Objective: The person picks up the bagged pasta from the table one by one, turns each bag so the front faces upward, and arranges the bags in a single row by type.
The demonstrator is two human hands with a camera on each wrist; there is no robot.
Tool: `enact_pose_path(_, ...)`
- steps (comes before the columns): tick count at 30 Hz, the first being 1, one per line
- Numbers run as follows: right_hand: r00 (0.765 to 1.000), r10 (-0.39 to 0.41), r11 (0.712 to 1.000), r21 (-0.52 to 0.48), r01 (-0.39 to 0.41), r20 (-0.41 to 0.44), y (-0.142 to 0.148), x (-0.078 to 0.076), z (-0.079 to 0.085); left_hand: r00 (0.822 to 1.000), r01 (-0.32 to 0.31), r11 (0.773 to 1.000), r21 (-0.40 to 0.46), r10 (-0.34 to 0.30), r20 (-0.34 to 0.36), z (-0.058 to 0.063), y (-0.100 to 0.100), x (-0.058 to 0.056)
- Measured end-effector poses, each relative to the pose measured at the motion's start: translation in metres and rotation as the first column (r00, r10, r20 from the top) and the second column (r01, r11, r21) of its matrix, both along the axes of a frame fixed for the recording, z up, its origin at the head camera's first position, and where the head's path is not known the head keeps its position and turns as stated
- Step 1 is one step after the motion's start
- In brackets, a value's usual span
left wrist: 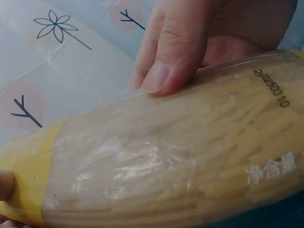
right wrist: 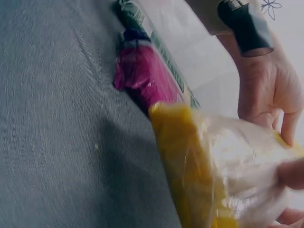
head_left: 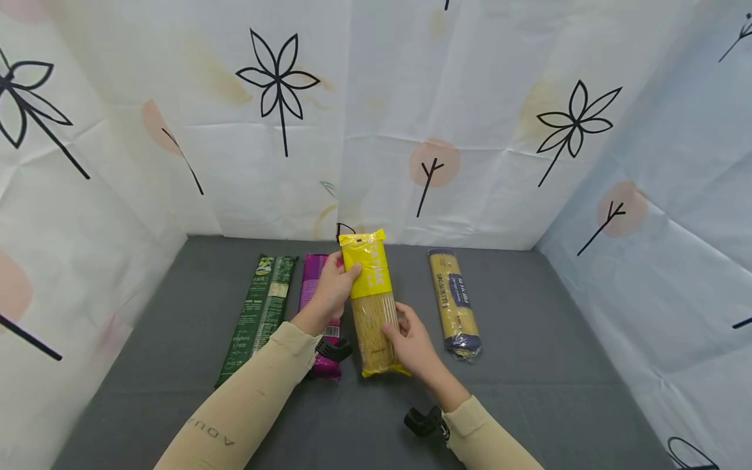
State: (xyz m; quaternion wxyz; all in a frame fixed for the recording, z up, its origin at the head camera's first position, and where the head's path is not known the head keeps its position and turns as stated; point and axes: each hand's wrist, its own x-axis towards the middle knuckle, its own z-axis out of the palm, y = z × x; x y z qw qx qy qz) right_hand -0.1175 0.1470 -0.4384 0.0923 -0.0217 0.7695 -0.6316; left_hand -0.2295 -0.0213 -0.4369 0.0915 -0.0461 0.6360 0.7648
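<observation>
Both hands hold a yellow-topped clear pack of spaghetti above the grey tabletop. My left hand grips its upper left side, thumb across the yellow printed part. My right hand pinches the lower right edge, thumb on the clear film. In the left wrist view the spaghetti strands show through the film, and the right hand's fingers lie along the pack's edge. The right wrist view shows the pack's yellow end seal tilted over the table, with the left hand beyond it.
Left of the held pack lie a purple pack partly behind the left arm and a green spaghetti pack. To the right is a clear pasta pack with a blue label. Patterned white cloth walls border the grey table.
</observation>
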Motion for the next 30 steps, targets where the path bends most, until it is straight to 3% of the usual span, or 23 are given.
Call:
enact_pose_path(5,0.999,-0.036,0.999,-0.013,0.036,-0.022,-0.002,0.003,0.003,0.996,0.034,0.996,-0.088,-0.042,-0.084,-0.007,0.003,0.007)
enact_pose_path(11,0.994,-0.103,0.993,-0.054,0.101,-0.041,0.006,-0.008,-0.021,0.975,0.09,0.974,-0.208,-0.129,-0.183,-0.021,0.01,0.017)
enact_pose_path(17,0.981,-0.193,0.979,-0.067,0.191,-0.03,0.019,-0.02,-0.036,0.938,0.209,0.919,-0.335,-0.285,-0.198,-0.038,0.025,0.03)
enact_pose_path(21,0.966,-0.256,0.967,-0.023,0.255,-0.027,0.027,-0.027,-0.039,0.91,0.266,0.889,-0.372,-0.359,-0.207,-0.05,0.038,0.037)
enact_pose_path(26,0.943,-0.332,0.942,0.058,0.331,0.006,0.035,-0.036,-0.044,0.886,0.337,0.867,-0.368,-0.424,-0.186,-0.063,0.054,0.043)
enact_pose_path(30,0.934,-0.356,0.931,0.096,0.351,0.036,0.039,-0.044,-0.048,0.877,0.368,0.862,-0.349,-0.447,-0.177,-0.071,0.062,0.045)
